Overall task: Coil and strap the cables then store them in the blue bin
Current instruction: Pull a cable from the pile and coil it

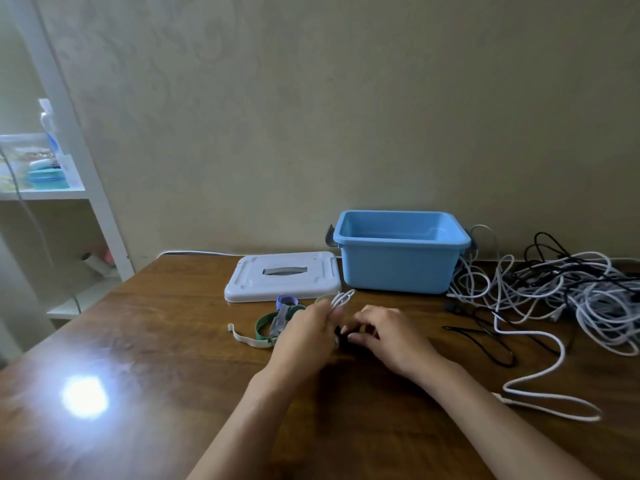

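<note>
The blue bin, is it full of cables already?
No, the blue bin looks empty inside, and the tangled cables lie on the table beside it.

head view looks forward and down over table [173, 341].

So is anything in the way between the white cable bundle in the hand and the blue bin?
Nothing visible blocks it. The left hand holds the white cable bundle just in front of the blue bin, whose top is open. Its white lid lies off to the left, and the tangled cables sit to the right.
</note>
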Tool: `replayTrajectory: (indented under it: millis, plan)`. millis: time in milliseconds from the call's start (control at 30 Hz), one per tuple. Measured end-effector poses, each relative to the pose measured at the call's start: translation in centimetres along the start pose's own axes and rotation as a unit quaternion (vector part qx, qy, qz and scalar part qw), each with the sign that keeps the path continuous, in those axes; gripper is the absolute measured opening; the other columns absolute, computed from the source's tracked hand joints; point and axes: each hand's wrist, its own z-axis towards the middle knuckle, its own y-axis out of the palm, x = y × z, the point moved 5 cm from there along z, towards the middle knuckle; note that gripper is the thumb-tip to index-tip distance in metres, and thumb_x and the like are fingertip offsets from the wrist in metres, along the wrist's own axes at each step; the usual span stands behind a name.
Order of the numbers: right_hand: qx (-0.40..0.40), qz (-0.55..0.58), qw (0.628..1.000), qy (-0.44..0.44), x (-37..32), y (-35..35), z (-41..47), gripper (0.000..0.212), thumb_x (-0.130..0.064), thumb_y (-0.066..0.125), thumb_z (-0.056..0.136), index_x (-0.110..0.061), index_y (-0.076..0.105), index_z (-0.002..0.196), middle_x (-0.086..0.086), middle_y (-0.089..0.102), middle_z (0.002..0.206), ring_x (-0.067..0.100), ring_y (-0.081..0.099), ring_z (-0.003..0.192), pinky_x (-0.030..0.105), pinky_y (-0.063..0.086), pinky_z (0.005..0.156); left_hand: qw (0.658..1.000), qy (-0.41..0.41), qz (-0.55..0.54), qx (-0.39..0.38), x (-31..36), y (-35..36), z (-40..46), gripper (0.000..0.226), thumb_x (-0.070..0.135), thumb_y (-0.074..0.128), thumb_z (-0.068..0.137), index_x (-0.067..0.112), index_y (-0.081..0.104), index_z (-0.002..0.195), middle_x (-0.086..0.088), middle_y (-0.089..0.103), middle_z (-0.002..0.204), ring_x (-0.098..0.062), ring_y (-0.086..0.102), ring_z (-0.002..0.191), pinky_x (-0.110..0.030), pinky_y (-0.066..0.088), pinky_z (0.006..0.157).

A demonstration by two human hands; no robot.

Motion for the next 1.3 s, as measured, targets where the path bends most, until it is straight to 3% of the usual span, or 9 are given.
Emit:
replayTrajectory:
  millis: [200, 367, 733, 1067, 1167, 1300]
  plan:
    - [0.018, -0.003, 1.000, 0.013, 0.4, -0.4, -0.4, 0.010, -0.032, 0.073, 0.091, -0.033, 0.075, 0.101, -0.016, 0.068, 0.100, 0.005, 0.060, 0.097, 0.029, 0.049, 0.087, 0.995, -0.015, 0.101, -0.013, -0.7, 0.8, -0.1, 0.031, 0.042, 0.037, 0.107, 0.023, 0.052, 0.086, 0.005, 0.060, 0.083, -0.013, 0.059, 0.076, -0.035, 0.053, 0.071]
    - [0.008, -0.024, 0.999, 0.043, 0.7, -0.9, -0.6, 0.004, -0.032, 0.069, 0.094, -0.034, 0.072, 0.096, -0.016, 0.066, 0.102, 0.006, 0.059, 0.099, 0.030, 0.050, 0.087, 0.991, -0.019, 0.134, -0.008, -0.7, 1.0, -0.1, 0.026, 0.041, 0.035, 0.107, 0.024, 0.049, 0.093, 0.006, 0.057, 0.085, -0.011, 0.054, 0.073, -0.030, 0.044, 0.065]
    - [-0.017, -0.117, 0.989, 0.090, 0.6, -2.0, -0.8, 0.010, -0.042, 0.066, 0.094, -0.037, 0.073, 0.100, -0.017, 0.067, 0.113, 0.010, 0.058, 0.108, 0.034, 0.051, 0.085, 0.984, -0.032, 0.176, -0.019, -0.6, 1.5, 0.1, 0.023, 0.040, 0.039, 0.107, 0.023, 0.053, 0.103, 0.003, 0.061, 0.090, -0.013, 0.063, 0.079, -0.033, 0.056, 0.071]
    - [-0.015, -0.126, 0.985, 0.121, 1.1, -2.1, -1.1, 0.007, -0.036, 0.068, 0.095, -0.035, 0.074, 0.098, -0.015, 0.068, 0.107, 0.009, 0.061, 0.099, 0.031, 0.052, 0.078, 0.983, -0.032, 0.178, -0.013, -0.6, 1.2, -0.2, 0.018, 0.030, 0.040, 0.106, 0.021, 0.055, 0.107, 0.003, 0.060, 0.092, -0.014, 0.059, 0.079, -0.031, 0.049, 0.066]
    - [0.002, -0.092, 0.981, 0.170, 3.6, -3.8, -1.9, 0.005, -0.033, 0.069, 0.094, -0.036, 0.071, 0.092, -0.014, 0.067, 0.103, 0.005, 0.060, 0.092, 0.028, 0.052, 0.078, 0.986, -0.045, 0.159, -0.013, -1.3, 0.6, -0.1, 0.014, 0.022, 0.039, 0.105, 0.022, 0.053, 0.104, 0.004, 0.060, 0.094, -0.014, 0.059, 0.083, -0.032, 0.053, 0.074]
    - [-0.008, -0.018, 0.986, 0.164, 4.7, -4.8, -2.6, 0.006, -0.035, 0.071, 0.093, -0.039, 0.069, 0.091, -0.016, 0.066, 0.105, 0.001, 0.057, 0.096, 0.024, 0.045, 0.078, 0.987, -0.035, 0.158, -0.014, -1.2, 0.4, -0.2, 0.013, 0.025, 0.039, 0.106, 0.023, 0.051, 0.102, 0.004, 0.058, 0.092, -0.012, 0.057, 0.080, -0.030, 0.052, 0.072]
